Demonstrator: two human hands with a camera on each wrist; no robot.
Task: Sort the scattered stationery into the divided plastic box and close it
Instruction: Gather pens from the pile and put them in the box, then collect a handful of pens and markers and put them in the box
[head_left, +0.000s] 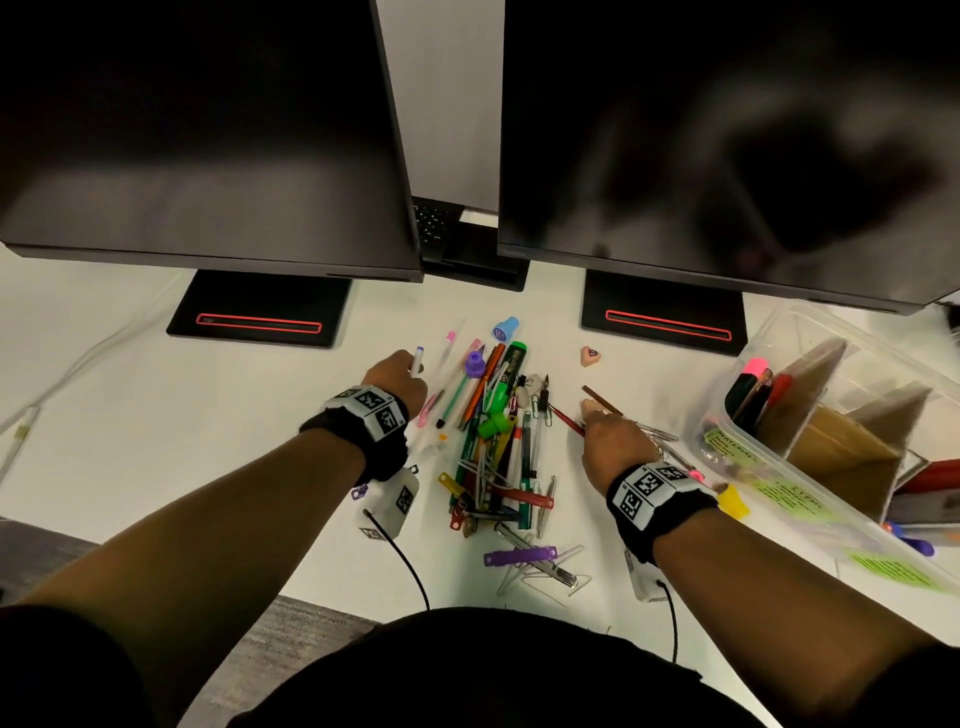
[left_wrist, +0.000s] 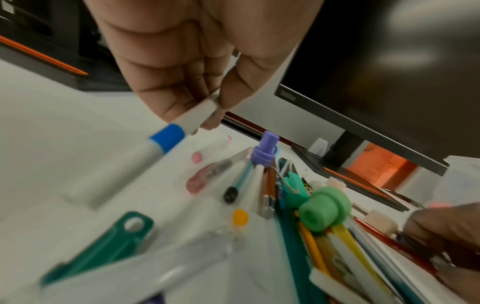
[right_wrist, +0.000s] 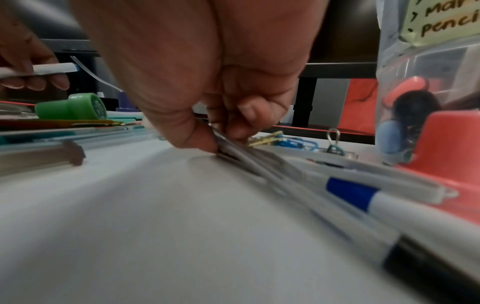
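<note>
A heap of pens, pencils, clips and stamps (head_left: 493, 441) lies mid-table between my hands. My left hand (head_left: 415, 371) is raised at the heap's left edge and pinches a white marker with a blue band (left_wrist: 166, 139) between thumb and fingers (left_wrist: 182, 102). My right hand (head_left: 589, 415), low on the table right of the heap, pinches a bundle of thin pens and pencils (right_wrist: 259, 164), including a brown pencil (head_left: 600, 397) and a red one (head_left: 566, 420). The divided clear plastic box (head_left: 810, 483) stands open at the right, with markers (head_left: 753, 389) upright in its far compartment.
Two dark monitors on black stands (head_left: 260, 312) (head_left: 665, 317) fill the back, with a keyboard (head_left: 436, 223) between them. A pink eraser (head_left: 590, 356), blue stamp (head_left: 506, 328), purple clip (head_left: 519, 556) and yellow piece (head_left: 732, 501) lie loose. Green labels (right_wrist: 446, 18) are stuck on the box.
</note>
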